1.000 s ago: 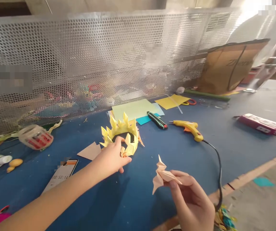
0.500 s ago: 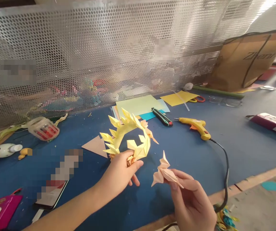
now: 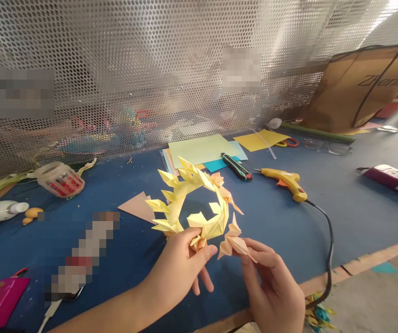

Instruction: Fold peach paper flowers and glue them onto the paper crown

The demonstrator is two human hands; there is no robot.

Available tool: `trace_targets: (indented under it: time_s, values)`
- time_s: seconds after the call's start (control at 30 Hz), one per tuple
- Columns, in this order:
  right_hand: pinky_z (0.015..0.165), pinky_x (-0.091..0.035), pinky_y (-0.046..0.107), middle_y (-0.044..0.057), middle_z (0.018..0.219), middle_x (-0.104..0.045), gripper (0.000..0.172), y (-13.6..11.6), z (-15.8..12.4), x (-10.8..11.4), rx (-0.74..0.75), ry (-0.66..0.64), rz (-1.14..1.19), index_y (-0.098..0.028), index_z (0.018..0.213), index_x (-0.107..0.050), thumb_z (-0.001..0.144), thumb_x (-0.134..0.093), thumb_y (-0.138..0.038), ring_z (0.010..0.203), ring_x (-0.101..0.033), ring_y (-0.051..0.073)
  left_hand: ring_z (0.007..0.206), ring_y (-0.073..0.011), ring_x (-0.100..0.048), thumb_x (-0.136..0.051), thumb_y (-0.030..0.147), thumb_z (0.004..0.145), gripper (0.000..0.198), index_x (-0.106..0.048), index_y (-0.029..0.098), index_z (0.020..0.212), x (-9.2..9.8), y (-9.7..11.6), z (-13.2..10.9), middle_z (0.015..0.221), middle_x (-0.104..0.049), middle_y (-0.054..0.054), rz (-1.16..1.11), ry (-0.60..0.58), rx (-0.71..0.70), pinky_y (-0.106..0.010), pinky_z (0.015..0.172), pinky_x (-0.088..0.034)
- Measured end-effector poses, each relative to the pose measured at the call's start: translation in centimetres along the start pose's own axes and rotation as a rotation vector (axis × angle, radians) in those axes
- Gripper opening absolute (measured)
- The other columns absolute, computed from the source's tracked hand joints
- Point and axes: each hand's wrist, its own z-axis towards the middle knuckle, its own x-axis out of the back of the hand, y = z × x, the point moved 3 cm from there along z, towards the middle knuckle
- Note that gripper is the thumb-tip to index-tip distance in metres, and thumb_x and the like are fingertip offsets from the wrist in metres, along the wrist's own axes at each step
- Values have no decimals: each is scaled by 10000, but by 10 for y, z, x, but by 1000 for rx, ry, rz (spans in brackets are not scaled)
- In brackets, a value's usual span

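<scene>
My left hand (image 3: 181, 263) pinches the near side of a yellow folded-paper wreath (image 3: 174, 208), holding it above the blue table. Pointed yellow pieces stick out around the ring, and peach-coloured folded pieces sit at its right side and under my thumb. Between thumb and fingertips, my right hand (image 3: 275, 282) grips a loose peach origami piece (image 3: 232, 241) with several pointed tips. This piece is close to the wreath's lower right side; whether they touch I cannot tell. A pinkish paper triangle (image 3: 138, 208) lies behind the wreath's left side.
A yellow glue gun (image 3: 285, 180) with a black cord lies to the right. Behind are a utility knife (image 3: 236, 166), coloured paper sheets (image 3: 199, 150) and scissors (image 3: 290, 142). A plastic jar (image 3: 60, 179) stands left. A perforated metal panel (image 3: 150, 69) bounds the back.
The wreath in my left hand has shifted right and slightly down. My right hand has moved a little left and up, so the peach piece is nearer the ring.
</scene>
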Motion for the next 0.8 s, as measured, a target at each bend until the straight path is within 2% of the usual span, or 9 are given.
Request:
trace_targets:
  time_s: [0.1,0.27,0.57,0.8]
  values:
    - [739,-602,232,79,1053,-732,174,0,1,-2,4,-13,-24,-257,955,-632,902,-594,-95,919,-732,181,437,-90,-627,-601,331,902,183,-619,163,972,-1,1,-2,727,-553,35,-26,-6,2,-127,329,-389]
    - [726,-607,249,84,1042,-744,159,-1,2,-4,18,-29,-70,-254,941,-648,886,-617,-107,883,-738,193,452,-69,-615,-569,319,923,221,-638,175,1075,-1,4,-5,813,-605,6,-35,-16,-18,-115,339,-386]
    - [718,-600,218,68,1052,-747,153,-4,4,-5,37,-46,-116,-252,939,-651,882,-620,-113,860,-742,175,486,-76,-638,-579,302,918,246,-652,181,1120,-2,-3,-4,869,-635,-13,-84,-19,-29,-108,336,-388]
    - [733,-593,234,78,1055,-735,168,-3,2,-5,110,-72,-196,-240,960,-623,884,-605,-91,871,-737,180,492,-77,-644,-579,284,914,267,-657,175,1144,-5,-6,-4,891,-632,-21,-140,-40,-27,-118,359,-425]
